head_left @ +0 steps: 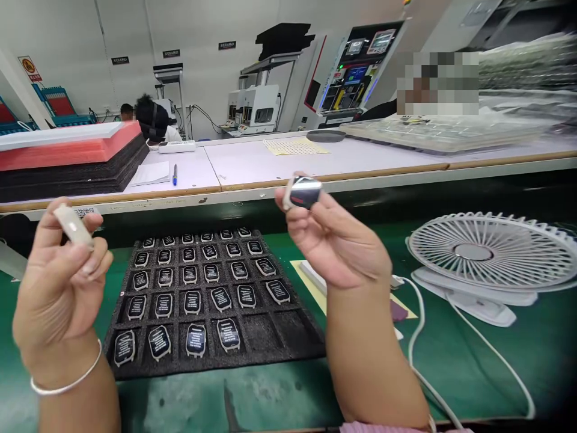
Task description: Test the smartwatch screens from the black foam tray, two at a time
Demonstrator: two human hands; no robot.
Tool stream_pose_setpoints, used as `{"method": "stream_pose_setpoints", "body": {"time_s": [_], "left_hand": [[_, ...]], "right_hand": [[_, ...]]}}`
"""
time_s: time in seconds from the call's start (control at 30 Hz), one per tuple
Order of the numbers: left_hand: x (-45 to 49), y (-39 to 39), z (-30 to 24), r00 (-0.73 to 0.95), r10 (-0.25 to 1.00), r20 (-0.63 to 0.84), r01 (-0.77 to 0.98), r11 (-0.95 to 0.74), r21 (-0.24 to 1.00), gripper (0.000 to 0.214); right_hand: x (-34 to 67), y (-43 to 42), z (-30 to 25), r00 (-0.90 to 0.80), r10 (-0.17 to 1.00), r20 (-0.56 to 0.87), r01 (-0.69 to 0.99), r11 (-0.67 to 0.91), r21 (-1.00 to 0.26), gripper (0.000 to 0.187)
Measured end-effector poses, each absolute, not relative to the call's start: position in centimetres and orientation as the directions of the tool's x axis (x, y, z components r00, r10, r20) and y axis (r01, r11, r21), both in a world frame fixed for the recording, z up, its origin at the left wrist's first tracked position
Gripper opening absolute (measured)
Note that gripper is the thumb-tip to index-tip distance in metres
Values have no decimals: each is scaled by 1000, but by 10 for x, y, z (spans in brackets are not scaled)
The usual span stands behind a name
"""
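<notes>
My left hand is raised at the left, its fingers closed on a small beige block-like piece with a pale slot in its side. Opposite it, my right hand pinches a smartwatch body with a glossy dark surface and light rim, no strap visible. Both hands are in the air, apart from each other. Between and below them lies a black foam tray with rows of compartments. Most hold strapless watches with white text on their dark screens; two front-right compartments hold nothing.
A white fan and a white cable are on the green mat at the right. Behind, a raised shelf carries foam sheets, a blue pen and clear plastic trays. People sit beyond it.
</notes>
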State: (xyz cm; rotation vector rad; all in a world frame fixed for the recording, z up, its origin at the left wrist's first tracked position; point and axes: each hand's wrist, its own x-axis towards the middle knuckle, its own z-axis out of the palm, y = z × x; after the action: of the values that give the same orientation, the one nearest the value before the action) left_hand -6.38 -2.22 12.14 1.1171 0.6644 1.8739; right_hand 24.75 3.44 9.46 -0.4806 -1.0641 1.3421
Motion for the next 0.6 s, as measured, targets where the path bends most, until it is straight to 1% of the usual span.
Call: {"method": "stream_pose_setpoints", "body": {"time_s": [0.07,0.17,0.23,0.3,0.37,0.43,0.6], "left_hand": [[-60,-12,118,-252,857,450,-350,-514,783,49],[-59,4,106,-266,839,474,-278,-538,796,53],[-56,12,98,-273,842,465,-254,-530,809,57],[-50,18,92,-234,879,416,-259,-469,845,58],[-42,20,87,-163,922,350,-274,-383,882,56],[-34,21,84,-86,953,290,-290,-303,908,54],[-20,22,78,53,986,160,-336,-133,933,54]], "right_hand": [[240,43,89,-153,953,261,-578,128,-806,23],[226,52,78,-238,958,160,-664,-41,-746,13],[217,56,72,-294,950,106,-692,-136,-709,15],[209,59,68,-333,940,79,-697,-189,-692,19],[202,59,65,-361,929,78,-680,-205,-704,19],[196,58,62,-390,916,92,-639,-197,-743,17],[188,53,57,-426,893,147,-557,-131,-820,17]]}}
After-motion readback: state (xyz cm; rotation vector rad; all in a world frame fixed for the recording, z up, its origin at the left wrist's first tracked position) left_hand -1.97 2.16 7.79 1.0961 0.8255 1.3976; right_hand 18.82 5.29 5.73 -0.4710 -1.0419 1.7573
